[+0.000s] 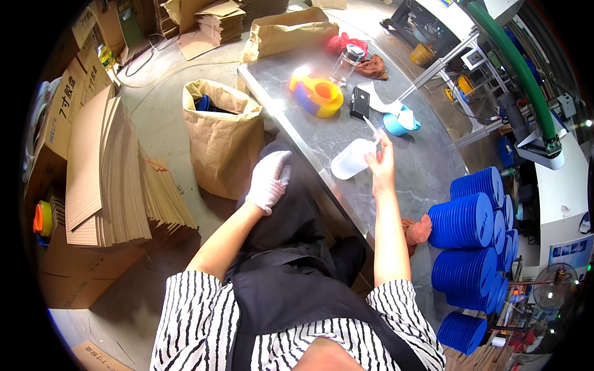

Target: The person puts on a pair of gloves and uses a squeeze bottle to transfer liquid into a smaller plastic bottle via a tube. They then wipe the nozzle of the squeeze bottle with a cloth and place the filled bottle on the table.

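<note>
A white plastic squeeze bottle with a thin angled spout is over the grey marbled tabletop. My bare right hand grips it near its neck, fingers closed at the top. Whether its base touches the table, I cannot tell. My left hand, in a white glove, lies over my dark-clothed leg with its fingers curled. Dark fabric shows just beyond those fingers; whether it is held or part of my clothes is unclear. Near the bottle are a small black box and a light-blue tape roll.
A yellow, orange and blue rounded object and a clear jar stand farther back. Stacks of blue discs line the table's right side. A paper sack stands beside my left arm, with cardboard sheets to its left.
</note>
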{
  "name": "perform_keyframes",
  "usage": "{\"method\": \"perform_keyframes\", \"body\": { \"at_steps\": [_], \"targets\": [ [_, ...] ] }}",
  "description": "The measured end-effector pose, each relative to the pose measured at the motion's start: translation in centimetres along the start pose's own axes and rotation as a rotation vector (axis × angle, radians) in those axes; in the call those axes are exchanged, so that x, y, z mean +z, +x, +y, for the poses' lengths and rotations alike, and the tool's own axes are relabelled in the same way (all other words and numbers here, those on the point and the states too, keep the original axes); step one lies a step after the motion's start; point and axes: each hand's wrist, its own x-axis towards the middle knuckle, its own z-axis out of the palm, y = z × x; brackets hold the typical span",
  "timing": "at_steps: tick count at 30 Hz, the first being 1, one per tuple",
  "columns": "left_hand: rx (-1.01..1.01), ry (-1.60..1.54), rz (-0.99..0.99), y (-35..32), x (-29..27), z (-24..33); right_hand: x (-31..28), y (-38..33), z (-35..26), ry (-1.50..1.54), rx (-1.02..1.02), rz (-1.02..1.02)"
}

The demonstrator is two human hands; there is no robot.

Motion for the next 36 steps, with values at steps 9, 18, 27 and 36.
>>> {"method": "perform_keyframes", "body": {
  "at_steps": [9,18,27,36],
  "targets": [
    [0.001,-0.009,-0.010,0.3,0.0,0.6,-0.2,0.1,0.9,0.068,-0.055,0.004],
    [0.162,-0.055,-0.026,6.1,2.3,7.7,-0.5,-2.1,1.6,-0.153,-0.131,0.207],
    [0.171,0.078,0.033,10.4,8.7,13.0,3.4,-3.8,4.9,-0.486,-0.186,0.443],
    [0.356,0.092,-0.014,11.8,8.8,13.3,3.7,-3.1,3.8,-0.532,-0.233,0.492]
  ]
}}
